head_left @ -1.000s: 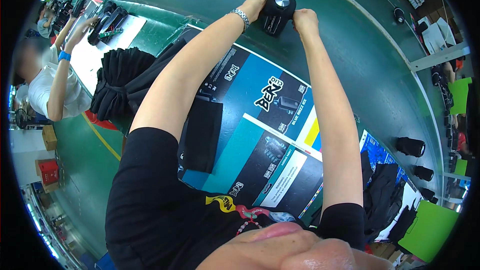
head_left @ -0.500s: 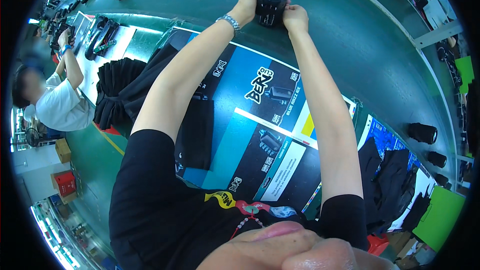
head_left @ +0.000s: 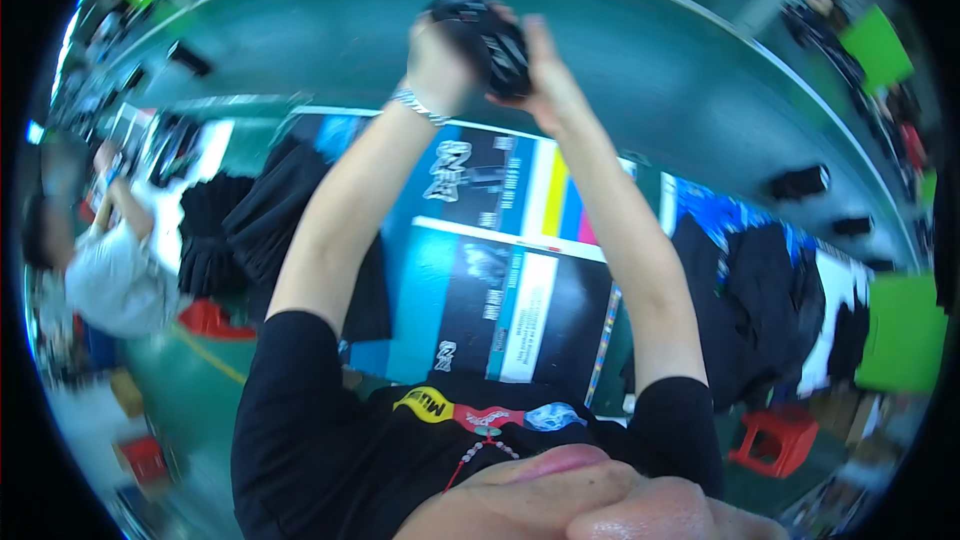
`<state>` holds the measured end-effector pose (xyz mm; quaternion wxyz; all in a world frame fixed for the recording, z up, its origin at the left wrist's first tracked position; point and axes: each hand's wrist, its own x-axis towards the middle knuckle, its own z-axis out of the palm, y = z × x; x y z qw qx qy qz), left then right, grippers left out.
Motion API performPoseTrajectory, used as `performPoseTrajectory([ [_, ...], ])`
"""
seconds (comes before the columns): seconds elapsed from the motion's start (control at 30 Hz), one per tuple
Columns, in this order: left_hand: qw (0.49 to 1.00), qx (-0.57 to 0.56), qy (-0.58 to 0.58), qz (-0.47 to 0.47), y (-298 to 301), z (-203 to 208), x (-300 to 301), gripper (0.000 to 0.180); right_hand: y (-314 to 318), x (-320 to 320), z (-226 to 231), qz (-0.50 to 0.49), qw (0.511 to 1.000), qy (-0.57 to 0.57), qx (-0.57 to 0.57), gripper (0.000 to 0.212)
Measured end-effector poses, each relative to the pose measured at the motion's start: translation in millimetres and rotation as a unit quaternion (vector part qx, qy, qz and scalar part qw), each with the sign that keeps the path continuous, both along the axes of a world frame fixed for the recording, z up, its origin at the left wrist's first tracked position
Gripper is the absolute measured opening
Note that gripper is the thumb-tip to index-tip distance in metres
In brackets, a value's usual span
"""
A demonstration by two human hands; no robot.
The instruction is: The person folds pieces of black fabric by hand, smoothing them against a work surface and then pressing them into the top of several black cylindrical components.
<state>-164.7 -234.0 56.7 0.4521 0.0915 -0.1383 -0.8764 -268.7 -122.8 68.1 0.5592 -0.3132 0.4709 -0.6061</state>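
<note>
Printed sheet along green worktop, black cloth heap left, more black cloth right, red stool lower right, lime panel far right, co-worker in pale shirt far left

You have 1 black, rounded, roughly cylindrical device between your 2 hands, the left hand against its left side and the right hand at its lower right. Its body is dark and glossy, with pale markings along the side that faces right; blur hides their detail. You hold it aslant: 1 end points to the upper left, the other to the lower right, near your right palm. It shows against the green surface, just beyond the printed sheet; whether it touches the surface you cannot tell.
</note>
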Motion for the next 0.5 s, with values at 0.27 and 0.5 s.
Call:
performPoseTrajectory([
  [0.27,0.945,0.073,-0.319,-0.008,6,-5,38,0.061,7,-48,45,-0.299,0.781,0.475,-0.275,0.059],
  [0.5,0.854,-0.319,-0.411,0.016,32,41,-17,0.044,22,-81,-9,-0.252,0.684,0.643,-0.234,0.057],
])
